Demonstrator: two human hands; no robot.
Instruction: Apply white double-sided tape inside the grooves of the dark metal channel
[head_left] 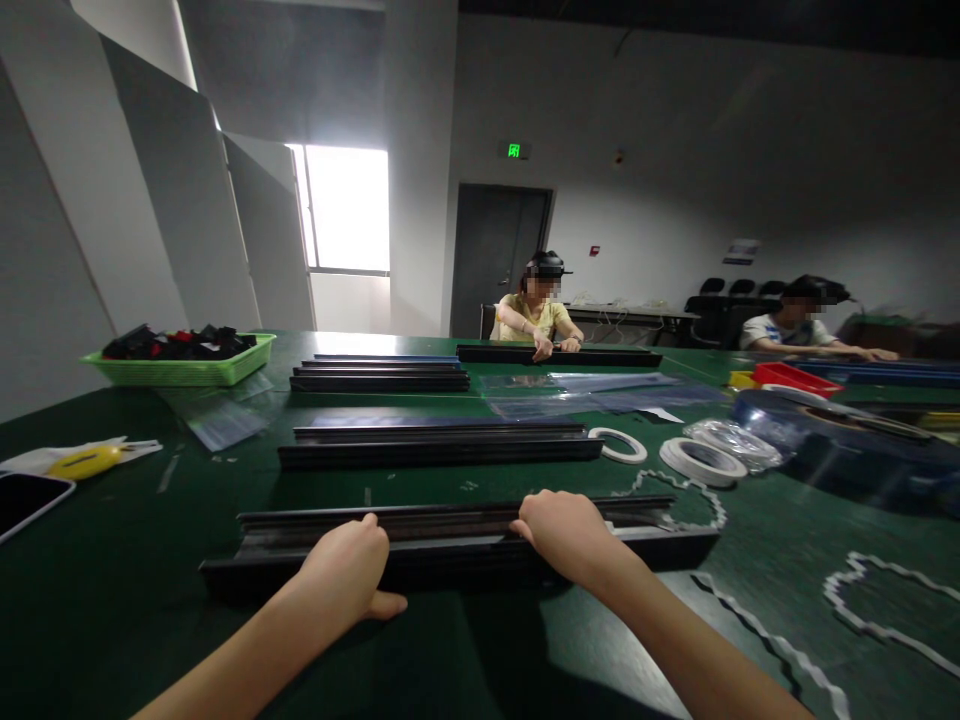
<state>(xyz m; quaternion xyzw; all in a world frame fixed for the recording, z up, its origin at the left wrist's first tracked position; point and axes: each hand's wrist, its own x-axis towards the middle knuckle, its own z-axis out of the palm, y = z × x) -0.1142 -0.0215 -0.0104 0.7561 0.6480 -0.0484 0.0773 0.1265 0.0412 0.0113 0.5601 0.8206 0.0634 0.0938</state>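
Near edge of the bench [135, 560]: both hands are on the long black rail [450, 550] lying crosswise. The left hand [349, 575] is curled over its near side, thumb flat on the green top; the right hand [566, 530] grips the upper lip, fingers hooked over. Past it, tape rolls [701, 460], then more black rails [439, 442]. Far left corner, a green basket [184, 370] holds black and red parts. Far right, a red tray [795, 378], contents unclear.

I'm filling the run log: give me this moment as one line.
left hand: on long black rail | right hand: on same rail | rail: flat on green table | white tape rolls: beyond rail, right
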